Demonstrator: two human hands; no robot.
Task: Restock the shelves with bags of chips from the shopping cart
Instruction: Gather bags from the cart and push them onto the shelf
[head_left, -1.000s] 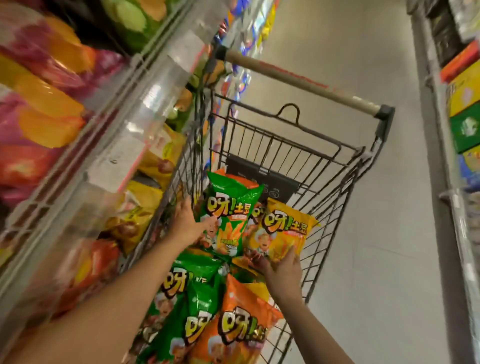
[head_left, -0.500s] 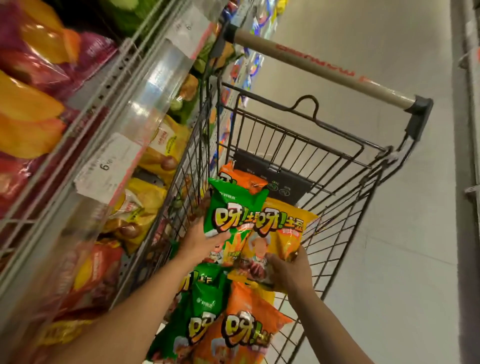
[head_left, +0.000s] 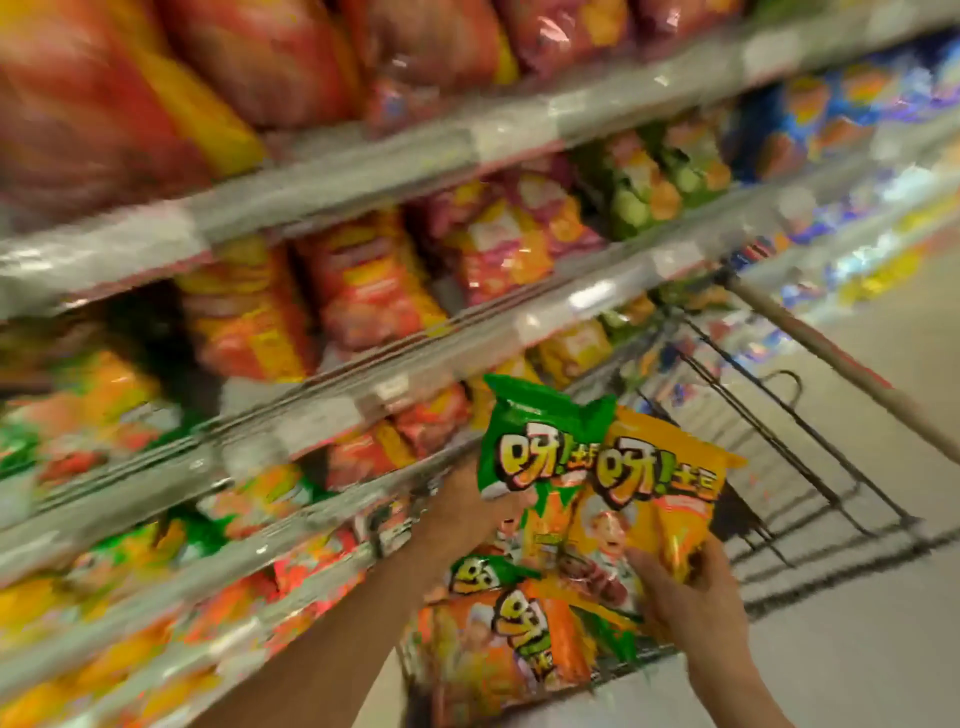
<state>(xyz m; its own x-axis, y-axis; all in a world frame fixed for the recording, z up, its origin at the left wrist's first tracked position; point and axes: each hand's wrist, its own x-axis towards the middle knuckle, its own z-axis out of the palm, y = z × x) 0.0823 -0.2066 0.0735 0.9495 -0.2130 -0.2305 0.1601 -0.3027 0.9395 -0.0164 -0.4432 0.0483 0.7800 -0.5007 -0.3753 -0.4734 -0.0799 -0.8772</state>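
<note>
Shelves (head_left: 332, 187) of snack bags fill the left and top of our view, tilted and blurred, w/ clear price strips along each front edge. We take the shopping cart (head_left: 769, 452) as our landmark: it stands at lower right, on pale floor (head_left: 857, 665), its wire basket up against the shelving, and its long push handle (head_left: 831, 358) runs diagonally at its far end.

Our left hand (head_left: 467, 512) is up just above the cart's left rim, next to the shelf edge. Its fingers curl behind a green chip bag (head_left: 524, 441), thumb on the front near the lower edge; we hold that bag upright over the cart, approx level w/ one of the lower shelves.

Our right hand (head_left: 685, 592) is over the cart's near end, right of the left hand. Its fingers wrap the bottom corner of a yellow chip bag (head_left: 670, 488), thumb across the front. This bag overlaps the green one's right side, the two touching.

Inside the cart, below both held bags, lie more chip bags (head_left: 519, 629), orange and green, same brand print, piled at the near end. Detail on them is soft.

Shelf stock left of the cart is mostly red, orange and yellow bags; farther along past the cart handle we see blue packs (head_left: 831, 109). Text on labels is too blurred to read.
</note>
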